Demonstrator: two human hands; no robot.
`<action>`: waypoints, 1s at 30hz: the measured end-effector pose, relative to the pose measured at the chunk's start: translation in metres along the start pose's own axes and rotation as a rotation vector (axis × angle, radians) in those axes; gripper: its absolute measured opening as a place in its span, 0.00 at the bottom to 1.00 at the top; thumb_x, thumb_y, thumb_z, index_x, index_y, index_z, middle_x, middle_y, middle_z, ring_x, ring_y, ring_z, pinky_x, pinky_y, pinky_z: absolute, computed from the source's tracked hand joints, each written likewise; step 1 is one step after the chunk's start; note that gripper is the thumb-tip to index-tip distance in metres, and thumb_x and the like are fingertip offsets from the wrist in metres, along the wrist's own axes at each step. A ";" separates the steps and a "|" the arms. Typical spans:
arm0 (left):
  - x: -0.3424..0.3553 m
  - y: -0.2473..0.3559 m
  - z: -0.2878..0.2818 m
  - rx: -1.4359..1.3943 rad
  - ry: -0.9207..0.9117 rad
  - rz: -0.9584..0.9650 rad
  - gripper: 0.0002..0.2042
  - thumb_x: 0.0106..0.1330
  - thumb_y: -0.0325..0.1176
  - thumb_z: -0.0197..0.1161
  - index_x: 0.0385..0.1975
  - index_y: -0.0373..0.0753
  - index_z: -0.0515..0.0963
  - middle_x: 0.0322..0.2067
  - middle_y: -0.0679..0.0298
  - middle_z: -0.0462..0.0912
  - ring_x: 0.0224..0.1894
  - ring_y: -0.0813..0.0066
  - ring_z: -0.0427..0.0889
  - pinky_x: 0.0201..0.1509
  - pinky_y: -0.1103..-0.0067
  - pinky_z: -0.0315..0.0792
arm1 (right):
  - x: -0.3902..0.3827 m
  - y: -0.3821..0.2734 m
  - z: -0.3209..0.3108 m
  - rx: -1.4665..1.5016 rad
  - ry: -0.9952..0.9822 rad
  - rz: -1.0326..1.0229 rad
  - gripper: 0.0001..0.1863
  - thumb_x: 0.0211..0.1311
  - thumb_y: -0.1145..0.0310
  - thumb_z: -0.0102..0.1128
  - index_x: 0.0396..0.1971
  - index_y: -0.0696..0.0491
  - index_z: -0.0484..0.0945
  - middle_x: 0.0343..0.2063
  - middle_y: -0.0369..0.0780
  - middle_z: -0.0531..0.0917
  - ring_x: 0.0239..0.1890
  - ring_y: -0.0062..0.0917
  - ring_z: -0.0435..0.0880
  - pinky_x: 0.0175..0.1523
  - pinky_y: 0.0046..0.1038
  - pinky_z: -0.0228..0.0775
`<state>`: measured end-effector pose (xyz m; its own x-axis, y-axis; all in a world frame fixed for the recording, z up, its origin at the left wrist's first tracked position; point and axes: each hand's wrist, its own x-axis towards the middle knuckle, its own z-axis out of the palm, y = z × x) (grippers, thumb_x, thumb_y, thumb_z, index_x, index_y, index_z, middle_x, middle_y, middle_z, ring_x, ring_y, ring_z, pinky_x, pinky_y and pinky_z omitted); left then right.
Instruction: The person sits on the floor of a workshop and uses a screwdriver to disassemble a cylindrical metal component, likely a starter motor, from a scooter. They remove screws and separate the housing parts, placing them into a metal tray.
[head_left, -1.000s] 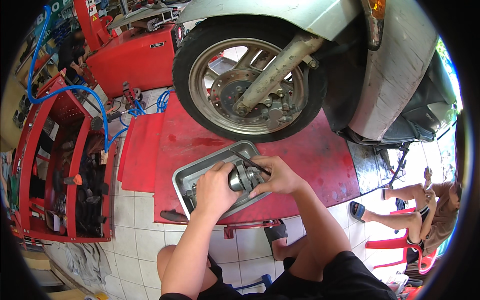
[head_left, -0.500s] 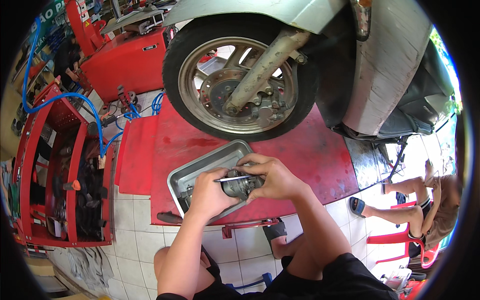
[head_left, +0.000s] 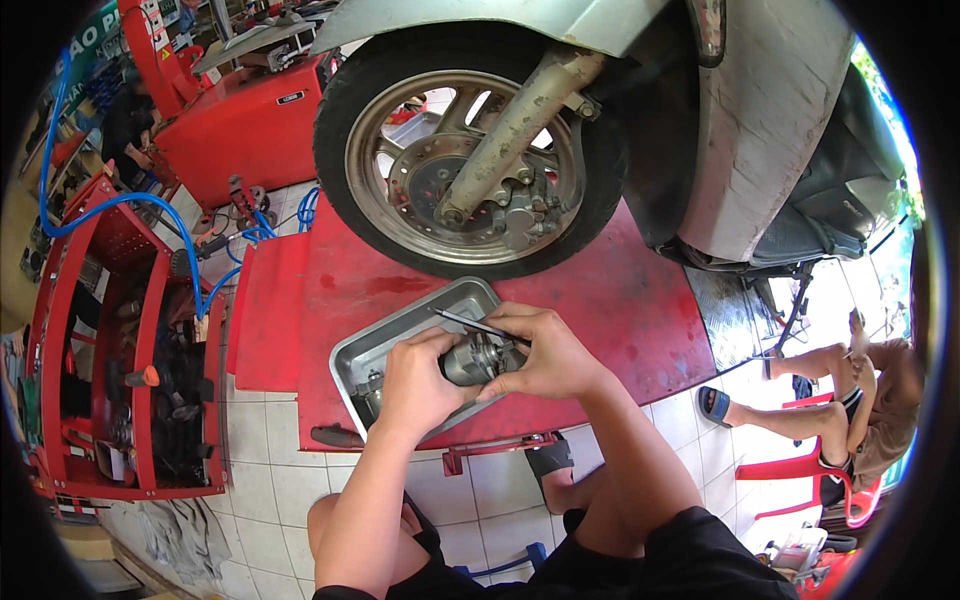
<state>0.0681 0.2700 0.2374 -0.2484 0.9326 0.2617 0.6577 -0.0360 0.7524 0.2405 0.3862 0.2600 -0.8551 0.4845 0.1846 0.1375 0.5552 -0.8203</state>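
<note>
Over a metal tray (head_left: 395,318), both hands hold a grey metal part with a rounded body, which looks like a carburetor (head_left: 466,363). My left hand (head_left: 418,378) is closed round its left side. My right hand (head_left: 552,352) grips its right end with thumb and fingers. A thin dark rod with a pale shine, like a slim screwdriver (head_left: 462,321), is also held in the right hand, its tip pointing left past the part. Its other end is hidden by the fingers. Another metal piece (head_left: 367,397) lies in the tray beside my left hand.
The tray rests on a red lift platform (head_left: 620,330) below a scooter's front wheel (head_left: 470,170). A dark-handled tool (head_left: 337,437) lies at the platform's near edge. Left stands a red tool cart (head_left: 130,380) with a blue hose (head_left: 120,197); a seated person (head_left: 870,400) is at right.
The slim tool has swung from lying across the part to pointing up and left above it. The part has turned in my hands, showing more of its rounded body.
</note>
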 end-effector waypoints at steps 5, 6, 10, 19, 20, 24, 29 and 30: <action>-0.001 0.004 -0.001 0.026 -0.056 -0.055 0.28 0.34 0.36 0.82 0.39 0.32 0.86 0.40 0.56 0.87 0.41 0.53 0.86 0.47 0.67 0.79 | -0.001 0.004 0.002 -0.013 -0.020 0.011 0.40 0.27 0.65 0.88 0.49 0.60 0.83 0.46 0.43 0.83 0.49 0.36 0.83 0.57 0.35 0.75; -0.001 0.004 -0.001 0.035 -0.063 -0.061 0.28 0.34 0.37 0.82 0.39 0.32 0.86 0.40 0.56 0.87 0.42 0.53 0.86 0.47 0.67 0.79 | -0.001 0.004 0.002 -0.028 -0.023 0.010 0.40 0.27 0.65 0.88 0.49 0.60 0.83 0.46 0.43 0.83 0.50 0.36 0.83 0.57 0.35 0.75; -0.003 0.003 -0.002 0.040 -0.046 -0.049 0.28 0.34 0.37 0.82 0.39 0.32 0.86 0.40 0.56 0.87 0.41 0.53 0.86 0.47 0.67 0.80 | -0.001 0.003 0.004 -0.035 -0.021 0.017 0.40 0.27 0.64 0.88 0.49 0.59 0.83 0.46 0.43 0.83 0.50 0.37 0.83 0.57 0.36 0.75; -0.002 0.003 -0.003 0.071 -0.053 -0.077 0.27 0.34 0.36 0.82 0.39 0.32 0.86 0.39 0.54 0.87 0.40 0.53 0.87 0.46 0.67 0.80 | 0.000 0.008 0.006 -0.030 -0.023 -0.005 0.39 0.28 0.63 0.87 0.49 0.57 0.84 0.46 0.43 0.84 0.51 0.40 0.83 0.57 0.36 0.75; -0.003 0.000 -0.001 0.067 -0.035 -0.069 0.26 0.33 0.35 0.82 0.37 0.32 0.86 0.37 0.53 0.87 0.39 0.53 0.87 0.45 0.68 0.80 | 0.001 0.008 0.006 -0.031 -0.023 -0.004 0.39 0.27 0.63 0.87 0.49 0.57 0.84 0.46 0.43 0.84 0.51 0.40 0.83 0.57 0.36 0.75; -0.003 0.002 -0.002 0.083 -0.085 -0.113 0.27 0.35 0.36 0.82 0.40 0.35 0.87 0.41 0.56 0.87 0.42 0.52 0.87 0.48 0.66 0.80 | 0.000 0.009 0.007 -0.038 -0.034 0.016 0.40 0.27 0.62 0.87 0.49 0.57 0.83 0.47 0.43 0.84 0.51 0.40 0.83 0.58 0.36 0.75; -0.003 0.000 -0.002 0.066 -0.061 -0.081 0.27 0.35 0.36 0.82 0.40 0.33 0.86 0.40 0.54 0.87 0.41 0.52 0.87 0.48 0.66 0.80 | 0.001 0.007 0.006 -0.091 -0.063 0.018 0.42 0.30 0.61 0.87 0.53 0.57 0.81 0.49 0.45 0.84 0.53 0.41 0.82 0.60 0.37 0.73; -0.002 -0.003 -0.001 0.040 -0.042 -0.050 0.27 0.35 0.36 0.82 0.40 0.33 0.86 0.40 0.53 0.87 0.41 0.52 0.87 0.47 0.66 0.80 | 0.002 0.007 0.005 -0.102 -0.076 0.014 0.43 0.31 0.60 0.87 0.55 0.58 0.80 0.49 0.45 0.84 0.54 0.41 0.82 0.60 0.37 0.73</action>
<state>0.0661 0.2678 0.2356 -0.2518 0.9473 0.1982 0.6735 0.0244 0.7388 0.2373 0.3880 0.2520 -0.8878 0.4420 0.1286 0.1966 0.6167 -0.7623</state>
